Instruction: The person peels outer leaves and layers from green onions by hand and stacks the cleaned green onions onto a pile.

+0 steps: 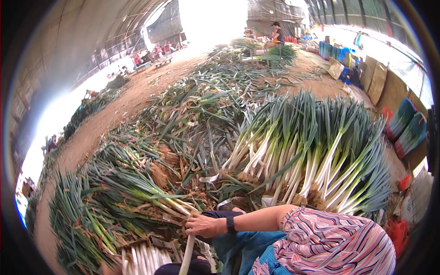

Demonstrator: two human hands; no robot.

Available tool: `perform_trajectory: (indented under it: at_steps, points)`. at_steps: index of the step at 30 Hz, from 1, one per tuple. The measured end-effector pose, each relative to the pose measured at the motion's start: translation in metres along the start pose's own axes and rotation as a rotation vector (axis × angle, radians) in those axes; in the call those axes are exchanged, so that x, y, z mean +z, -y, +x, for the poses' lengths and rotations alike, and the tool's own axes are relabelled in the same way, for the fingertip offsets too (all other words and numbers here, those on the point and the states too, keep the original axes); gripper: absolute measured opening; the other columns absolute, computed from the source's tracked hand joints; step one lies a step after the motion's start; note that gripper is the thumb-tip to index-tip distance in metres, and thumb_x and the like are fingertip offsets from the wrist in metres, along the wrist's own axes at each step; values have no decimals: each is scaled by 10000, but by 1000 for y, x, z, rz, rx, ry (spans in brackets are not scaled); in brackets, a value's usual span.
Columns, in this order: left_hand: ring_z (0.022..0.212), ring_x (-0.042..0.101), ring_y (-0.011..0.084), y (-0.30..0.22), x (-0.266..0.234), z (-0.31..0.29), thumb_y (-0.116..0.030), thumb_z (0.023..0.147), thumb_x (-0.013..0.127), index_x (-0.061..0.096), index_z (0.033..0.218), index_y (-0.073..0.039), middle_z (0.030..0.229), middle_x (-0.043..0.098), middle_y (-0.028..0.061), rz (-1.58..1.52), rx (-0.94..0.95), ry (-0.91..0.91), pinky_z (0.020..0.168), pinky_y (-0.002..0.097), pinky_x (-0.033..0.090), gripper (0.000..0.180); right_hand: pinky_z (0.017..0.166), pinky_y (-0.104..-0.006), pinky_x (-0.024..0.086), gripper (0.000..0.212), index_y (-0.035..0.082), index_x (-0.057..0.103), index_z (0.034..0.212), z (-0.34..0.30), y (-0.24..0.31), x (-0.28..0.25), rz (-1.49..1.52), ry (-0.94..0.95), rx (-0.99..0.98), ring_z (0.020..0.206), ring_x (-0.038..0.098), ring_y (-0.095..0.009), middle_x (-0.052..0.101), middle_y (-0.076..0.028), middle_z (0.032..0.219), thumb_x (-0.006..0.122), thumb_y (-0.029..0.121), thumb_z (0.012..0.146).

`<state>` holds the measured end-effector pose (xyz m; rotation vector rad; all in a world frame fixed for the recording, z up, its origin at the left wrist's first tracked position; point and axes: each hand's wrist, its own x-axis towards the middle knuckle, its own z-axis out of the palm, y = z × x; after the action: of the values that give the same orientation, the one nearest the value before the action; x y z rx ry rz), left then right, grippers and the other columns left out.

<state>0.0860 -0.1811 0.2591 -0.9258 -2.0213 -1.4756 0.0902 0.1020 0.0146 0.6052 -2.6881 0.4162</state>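
Observation:
My right hand [201, 226], with a dark watch [230, 224] on its wrist, is closed around a long green onion [188, 254]. Its white stalk runs down from the fist to the lower edge. Just beyond the fist, the pale ends of several more green onions [178, 206] lie with their leaves toward the upper left. A blurred skin-toned shape at the lower edge appears to be my left hand [110, 269]; its fingers are smeared. Beside it lie white stalks [144, 257] packed side by side.
A large stack of green onions [316, 146], roots toward me, leans on my right. Tied bundles [82, 215] lie at left. Loose leaves [197, 105] cover the ground ahead. Another person [277, 34] is at the back. Boards [376, 82] and bundled rolls [405, 123] line the right side.

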Motion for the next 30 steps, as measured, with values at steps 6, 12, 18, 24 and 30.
perform_trajectory:
  at_steps: [6,12,18,24,30]
  points:
    - [1149,589,300,-86,104,101,-34,713,775,541,1314,-31,1237,611,186,95,679,341,956,402,481,645,921,-432,370,278,133,558,1100,-5,-7,-5,-17,-145,-9,1067,511,-272,521,-92,990,571,139,823]
    - [1072,613,276,-98,127,116,-19,744,738,428,1414,-37,1225,608,197,-11,711,303,922,375,495,739,953,-453,361,350,98,572,1093,1,-26,-21,-65,-107,-63,1094,505,-294,539,-108,1054,603,92,744]
    - [1041,615,260,-91,121,120,-6,749,726,385,1439,-42,1214,610,190,-93,593,163,912,365,495,771,987,-464,351,340,73,559,1067,-10,1,-19,-14,-34,47,1128,485,-310,528,-129,1087,589,42,730]
    - [1011,618,243,-85,123,124,7,754,714,342,1463,-46,1204,613,182,-143,532,33,902,356,495,803,1012,-483,339,343,86,555,1075,-26,-8,-15,-15,-84,41,1150,488,-311,533,-128,1110,599,51,737]
    - [981,621,226,-98,142,120,20,758,702,298,1488,-50,1194,615,174,-291,412,50,892,346,495,837,953,-421,374,290,114,576,1057,-11,-10,1,124,-78,2,1101,487,-280,542,-97,1073,589,92,768]
